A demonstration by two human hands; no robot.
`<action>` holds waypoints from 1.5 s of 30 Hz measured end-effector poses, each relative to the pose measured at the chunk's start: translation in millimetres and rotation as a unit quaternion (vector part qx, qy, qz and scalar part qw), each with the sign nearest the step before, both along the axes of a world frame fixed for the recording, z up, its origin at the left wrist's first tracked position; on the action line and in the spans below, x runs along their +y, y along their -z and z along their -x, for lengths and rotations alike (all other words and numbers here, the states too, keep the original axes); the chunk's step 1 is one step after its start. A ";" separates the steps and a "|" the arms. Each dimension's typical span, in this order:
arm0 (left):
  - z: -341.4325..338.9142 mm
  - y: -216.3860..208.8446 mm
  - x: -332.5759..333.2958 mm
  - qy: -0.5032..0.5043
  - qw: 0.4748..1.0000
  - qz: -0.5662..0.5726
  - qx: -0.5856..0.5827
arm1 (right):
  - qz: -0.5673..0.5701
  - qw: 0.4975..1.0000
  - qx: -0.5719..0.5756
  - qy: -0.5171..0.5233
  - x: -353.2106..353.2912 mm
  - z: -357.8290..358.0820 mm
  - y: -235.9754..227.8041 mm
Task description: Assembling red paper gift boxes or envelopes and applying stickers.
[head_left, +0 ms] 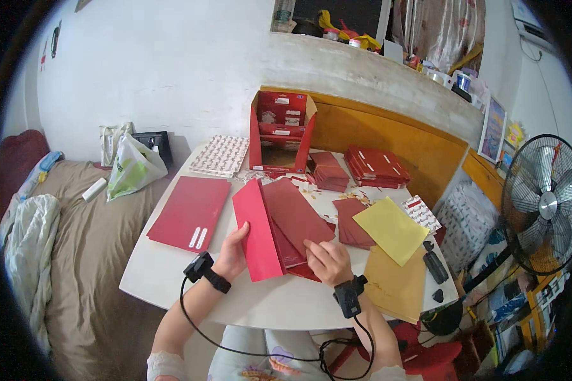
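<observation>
My left hand [232,251] grips a bright red folded card [258,235] by its left edge, tilted up over the table. Behind and beside it lie dark red card sheets [297,216], overlapping and slightly fanned. With curled fingers my right hand [328,260] pinches the near right corner of the top dark red sheet. Part of another red piece shows under these sheets. Further left lies a flat dark red folder [192,213] with two white slots. Smaller dark red cards [354,222] lie right of the sheets.
A red display box [282,136] stands at the back, near stacked red packs [377,166]. Yellow sheets [393,230], patterned white sheets [220,154] and paper scraps also lie on the white table [254,311]. A fan [545,203] stands right; a bed [95,254] is left.
</observation>
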State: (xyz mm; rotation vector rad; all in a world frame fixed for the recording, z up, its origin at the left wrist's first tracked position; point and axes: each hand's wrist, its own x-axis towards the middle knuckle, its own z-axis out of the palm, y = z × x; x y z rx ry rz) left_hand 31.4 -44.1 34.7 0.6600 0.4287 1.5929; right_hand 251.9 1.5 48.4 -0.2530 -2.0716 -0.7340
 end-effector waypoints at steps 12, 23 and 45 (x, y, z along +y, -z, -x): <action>-5.4 6.1 6.7 -0.048 0.998 0.003 0.044 | 0.094 0.986 -0.077 -0.113 -12.7 16.8 10.9; -29.3 -3.7 -9.5 -0.324 0.847 -0.152 0.393 | 0.488 0.839 0.175 -0.161 -4.9 15.5 13.2; -42.5 0.3 -31.4 -0.290 0.813 -0.294 0.410 | 0.608 0.720 0.135 -0.305 -30.5 28.2 34.2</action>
